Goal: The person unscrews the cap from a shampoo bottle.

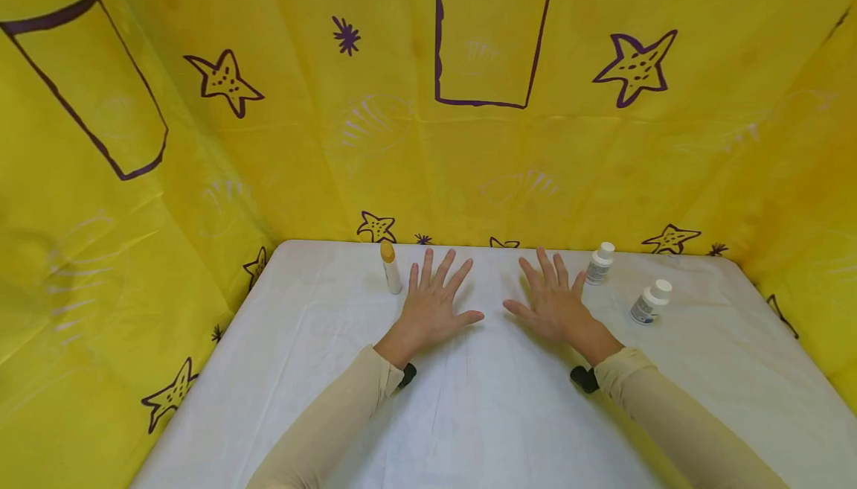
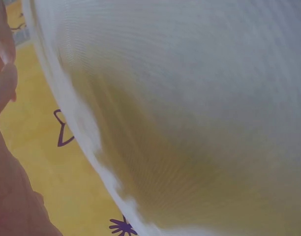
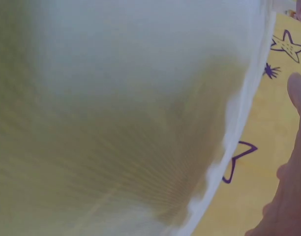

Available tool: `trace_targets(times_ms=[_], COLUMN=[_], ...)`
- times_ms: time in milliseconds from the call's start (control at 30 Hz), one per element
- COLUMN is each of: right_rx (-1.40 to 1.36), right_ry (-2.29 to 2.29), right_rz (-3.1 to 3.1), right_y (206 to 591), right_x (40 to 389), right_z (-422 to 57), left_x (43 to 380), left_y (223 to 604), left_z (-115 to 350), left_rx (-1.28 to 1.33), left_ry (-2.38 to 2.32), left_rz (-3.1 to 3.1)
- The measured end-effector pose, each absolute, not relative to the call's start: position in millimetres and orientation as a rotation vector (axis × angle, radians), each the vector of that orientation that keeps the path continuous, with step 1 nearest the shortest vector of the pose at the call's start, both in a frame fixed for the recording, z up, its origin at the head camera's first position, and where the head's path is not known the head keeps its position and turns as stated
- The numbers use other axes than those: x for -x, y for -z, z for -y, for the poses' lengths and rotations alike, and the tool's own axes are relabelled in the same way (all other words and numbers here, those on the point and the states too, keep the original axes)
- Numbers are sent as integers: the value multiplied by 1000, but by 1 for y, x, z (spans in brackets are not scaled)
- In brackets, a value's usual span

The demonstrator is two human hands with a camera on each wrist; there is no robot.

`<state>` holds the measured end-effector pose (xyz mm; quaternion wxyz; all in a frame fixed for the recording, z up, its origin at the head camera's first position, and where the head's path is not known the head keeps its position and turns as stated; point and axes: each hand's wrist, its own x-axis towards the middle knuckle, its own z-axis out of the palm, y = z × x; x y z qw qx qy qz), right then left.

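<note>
My left hand (image 1: 431, 310) is spread palm down over the white table, its fingers straight and holding nothing. Just to its left stands a white tube with a yellow cap (image 1: 391, 269), apart from the fingers. My right hand (image 1: 554, 307) is spread the same way, also with nothing in it. Close beside its little finger is a small white bottle (image 1: 599, 263) with a grey label. A second, similar bottle (image 1: 651, 302) stands farther right and nearer. Part of the left hand (image 2: 13, 187) shows at the left wrist view's edge; part of the right hand (image 3: 288, 182) shows in the right wrist view.
A white cloth covers the table (image 1: 469, 414). Yellow curtains (image 1: 402, 161) with purple starfish drawings hang behind the table and along both sides. Dark wrist cameras sit under both sleeves (image 1: 335, 414).
</note>
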<state>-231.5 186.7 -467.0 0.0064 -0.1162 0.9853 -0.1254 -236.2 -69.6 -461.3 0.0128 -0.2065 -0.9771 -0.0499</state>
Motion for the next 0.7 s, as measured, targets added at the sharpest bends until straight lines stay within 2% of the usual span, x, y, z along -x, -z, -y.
trace_targets(times_ms=[700], right_rx=[391], right_ry=[414], right_rz=[-3088], right_y=[470], right_x=[231], right_z=[-181], left_x=[236], left_y=[453], left_z=[73], left_rx=[669], left_ry=[287], left_rz=[2898])
